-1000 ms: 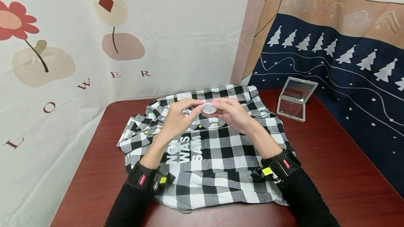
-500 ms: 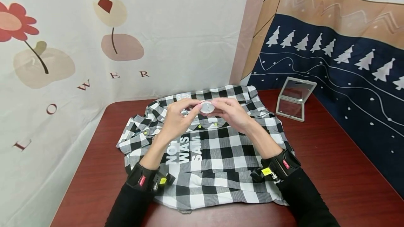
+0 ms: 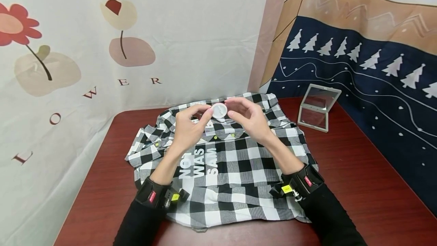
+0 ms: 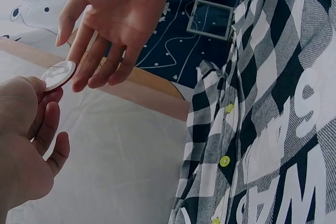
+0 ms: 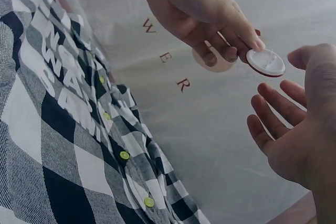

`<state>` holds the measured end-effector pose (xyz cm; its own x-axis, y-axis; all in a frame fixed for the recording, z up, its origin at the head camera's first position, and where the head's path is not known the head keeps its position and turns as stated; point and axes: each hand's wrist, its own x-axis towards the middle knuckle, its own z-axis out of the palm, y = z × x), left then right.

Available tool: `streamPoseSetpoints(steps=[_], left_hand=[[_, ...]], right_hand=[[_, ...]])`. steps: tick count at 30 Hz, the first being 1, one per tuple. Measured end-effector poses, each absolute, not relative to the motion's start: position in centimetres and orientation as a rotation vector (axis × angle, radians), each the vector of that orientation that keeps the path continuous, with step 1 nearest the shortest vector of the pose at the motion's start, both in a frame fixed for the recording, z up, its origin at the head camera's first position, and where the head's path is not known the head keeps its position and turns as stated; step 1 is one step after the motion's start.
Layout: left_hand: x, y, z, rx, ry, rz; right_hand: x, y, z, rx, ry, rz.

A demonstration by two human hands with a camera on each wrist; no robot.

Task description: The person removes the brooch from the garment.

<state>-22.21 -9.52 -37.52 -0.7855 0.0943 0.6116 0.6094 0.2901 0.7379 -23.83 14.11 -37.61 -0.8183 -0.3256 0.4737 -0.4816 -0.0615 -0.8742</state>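
Note:
My left hand (image 3: 199,119) pinches a small round white disc with a dark red rim (image 3: 219,110) between thumb and fingertips, above the collar of a black-and-white checked shirt (image 3: 235,170). My right hand (image 3: 240,112) hovers just right of the disc, fingers spread, holding nothing. The left wrist view shows the disc (image 4: 58,74) at my left hand's (image 4: 29,124) fingertips, with the right hand (image 4: 113,19) open above it. In the right wrist view the left hand (image 5: 210,17) holds the disc (image 5: 266,62) over my open right palm (image 5: 294,140). The shirt lies flat, buttoned with yellow-green buttons (image 5: 124,155).
The shirt covers the middle of a dark red-brown table (image 3: 358,177). A small folding mirror (image 3: 319,106) stands open at the back right. Printed fabric backdrops (image 3: 170,41) hang close behind the table and along its right side.
My right hand has let go of the disc and opened its fingers. The left hand now holds the disc alone, slightly higher and further back.

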Motion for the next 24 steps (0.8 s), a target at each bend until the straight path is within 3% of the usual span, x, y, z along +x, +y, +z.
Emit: streamPoseSetpoints(steps=[24], left_hand=[[-21.51,-8.74,-37.46,-0.6,-2.149,-1.578]], right_hand=[[-23.19,13.41,-37.49,0.921,-2.063,1.892]])
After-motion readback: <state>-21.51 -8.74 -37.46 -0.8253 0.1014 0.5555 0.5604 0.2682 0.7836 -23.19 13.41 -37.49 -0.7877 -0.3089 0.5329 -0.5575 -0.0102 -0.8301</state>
